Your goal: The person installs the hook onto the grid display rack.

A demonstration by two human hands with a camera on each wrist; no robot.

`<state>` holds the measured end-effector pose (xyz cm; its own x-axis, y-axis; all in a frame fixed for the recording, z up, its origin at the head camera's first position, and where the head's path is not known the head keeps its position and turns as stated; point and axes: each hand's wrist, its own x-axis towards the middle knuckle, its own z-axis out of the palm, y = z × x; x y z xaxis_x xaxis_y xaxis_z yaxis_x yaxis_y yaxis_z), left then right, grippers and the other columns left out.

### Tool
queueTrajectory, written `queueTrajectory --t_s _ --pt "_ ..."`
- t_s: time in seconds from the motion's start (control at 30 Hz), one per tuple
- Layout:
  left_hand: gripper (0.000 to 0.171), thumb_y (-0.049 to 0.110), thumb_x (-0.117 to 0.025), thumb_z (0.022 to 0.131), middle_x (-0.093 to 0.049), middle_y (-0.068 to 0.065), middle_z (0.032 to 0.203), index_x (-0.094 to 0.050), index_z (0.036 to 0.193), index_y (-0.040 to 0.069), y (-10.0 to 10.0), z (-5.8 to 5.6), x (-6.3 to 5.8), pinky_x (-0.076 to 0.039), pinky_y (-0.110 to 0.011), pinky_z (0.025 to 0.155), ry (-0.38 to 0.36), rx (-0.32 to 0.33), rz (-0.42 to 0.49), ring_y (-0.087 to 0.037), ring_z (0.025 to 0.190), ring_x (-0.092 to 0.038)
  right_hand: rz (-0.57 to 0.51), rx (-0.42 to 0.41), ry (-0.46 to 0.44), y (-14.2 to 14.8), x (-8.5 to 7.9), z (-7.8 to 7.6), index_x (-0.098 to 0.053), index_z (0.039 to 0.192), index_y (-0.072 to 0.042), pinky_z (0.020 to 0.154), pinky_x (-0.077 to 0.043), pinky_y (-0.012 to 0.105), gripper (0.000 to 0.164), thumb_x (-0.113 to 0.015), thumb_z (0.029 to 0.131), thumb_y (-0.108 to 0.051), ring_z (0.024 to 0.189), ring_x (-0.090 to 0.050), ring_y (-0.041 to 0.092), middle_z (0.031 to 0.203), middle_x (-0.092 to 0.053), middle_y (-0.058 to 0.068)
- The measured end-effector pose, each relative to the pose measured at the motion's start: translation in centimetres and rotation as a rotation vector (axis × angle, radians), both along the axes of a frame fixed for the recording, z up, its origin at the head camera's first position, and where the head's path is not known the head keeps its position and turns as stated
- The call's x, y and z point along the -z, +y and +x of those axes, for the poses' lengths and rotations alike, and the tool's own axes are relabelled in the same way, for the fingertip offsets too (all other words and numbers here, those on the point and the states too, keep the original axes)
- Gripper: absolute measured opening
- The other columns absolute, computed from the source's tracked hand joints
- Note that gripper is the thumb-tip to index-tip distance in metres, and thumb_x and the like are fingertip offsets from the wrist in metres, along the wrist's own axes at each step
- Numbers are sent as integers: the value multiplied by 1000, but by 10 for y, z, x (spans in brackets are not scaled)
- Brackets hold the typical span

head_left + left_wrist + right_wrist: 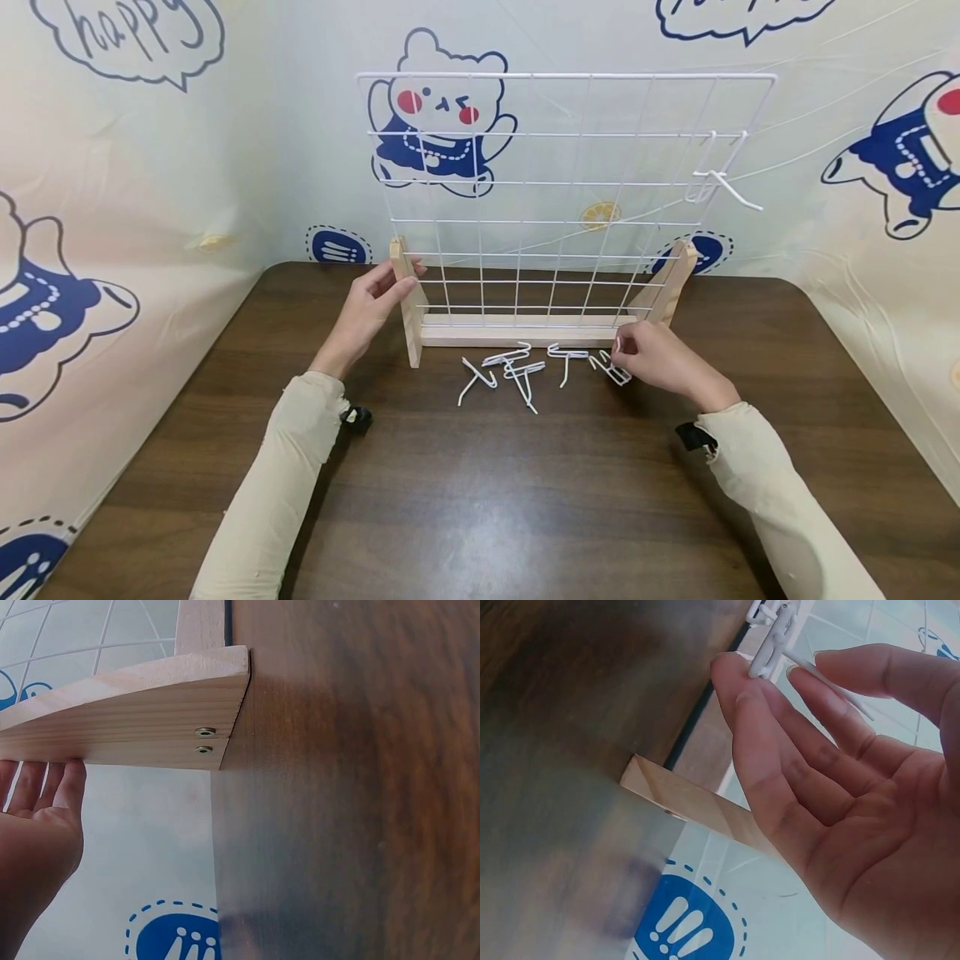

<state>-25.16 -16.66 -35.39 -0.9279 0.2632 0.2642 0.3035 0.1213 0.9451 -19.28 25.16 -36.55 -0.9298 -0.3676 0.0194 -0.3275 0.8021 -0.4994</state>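
Grip at right (666, 360) pinches a white hook (772, 643), left grip (366, 304) clasping the wooden upright (412, 323)

The grid (525, 222) and the hooks (525, 367) at its six o'clock are plain white; the stand (465, 335), pale grained wood. Dark brown wood-grain tabletop (480, 500), cream sleeves (300, 442). Toward twelve, a bear (450, 154) shows navy clothing and red cheeks (408, 102).
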Motion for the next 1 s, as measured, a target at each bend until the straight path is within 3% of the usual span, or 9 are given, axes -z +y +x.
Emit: queueTrajectory --t_s 0.13,0.4,0.77,0.87,1.0 --pt "38 21 -60 101 -58 -21 137 -58 137 9 0 -1 1 -36 -51 110 1 6 10 -37 132 -47 -4 9 3 2 -4 1 -62 75 -9 57 -42 31 13 -64 88 -4 61 -50 15 70 -58 1" --pt "37 21 -60 101 -64 -9 131 -59 136 9 -1 -2 3 -40 -46 107 4 5 12 -29 130 -51 18 17 70 3 -8 2 -59 71 -12 59 -41 31 15 -66 83 -7 62 -51 14 66 -57 -2" --pt "37 21 -60 101 -63 -12 133 -58 136 8 0 -2 2 -38 -49 109 -1 5 8 -34 131 -49 -12 48 122 5 -18 5 -59 79 -10 57 -43 30 10 -65 87 -9 61 -52 15 68 -58 0" --pt "37 21 -59 101 -61 -17 135 -58 136 8 0 -2 1 -39 -48 108 -2 5 9 -29 129 -51 -66 51 128 4 -20 7 -63 89 -8 57 -47 30 1 -64 89 -8 62 -57 14 72 -62 2" --pt "37 21 -59 101 -58 -20 136 -58 137 8 0 -1 1 -39 -48 108 -1 4 3 -19 125 -53 -154 54 183 1 -25 9 -67 109 -7 66 -53 34 18 -64 91 -7 70 -64 16 80 -68 3"
